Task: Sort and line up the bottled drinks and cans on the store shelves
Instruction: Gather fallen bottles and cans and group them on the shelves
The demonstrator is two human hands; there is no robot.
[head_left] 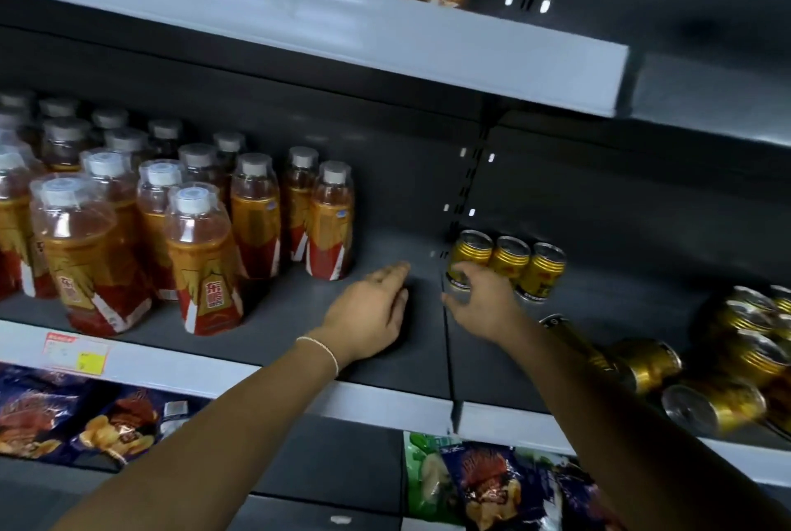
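A person reaches both bare arms onto a dark store shelf point(278, 316).

The left grip point(372, 312) lies flat on the shelf floor, palm down, fingers straight and close together, holding nothing. A thin pale band point(321, 348) circles its wrist. Left of this grip and further back stand the bottles point(201, 256): orange drink with grey caps and red-and-gold labels, upright in loose, uneven rows. The nearest bottle point(331, 226) stands just beyond the fingertips and does not touch them.

The right grip point(481, 301) is near the left one, across a seam in the shelf. Its fingers are bent, with the thumb spread away to the left. The fingertips meet the front of a gold can point(468, 252). Motion blur hides whether they close around it. That can is the left end of a row of three upright cans point(509, 263) standing side by side just behind this grip.

Right of the right grip, more gold cans point(650, 363) lie toppled on their sides near the shelf's front edge. Further right, others point(753, 342) are bunched together.

Below both grips, on the shelf underneath, lie snack bags point(492, 487).
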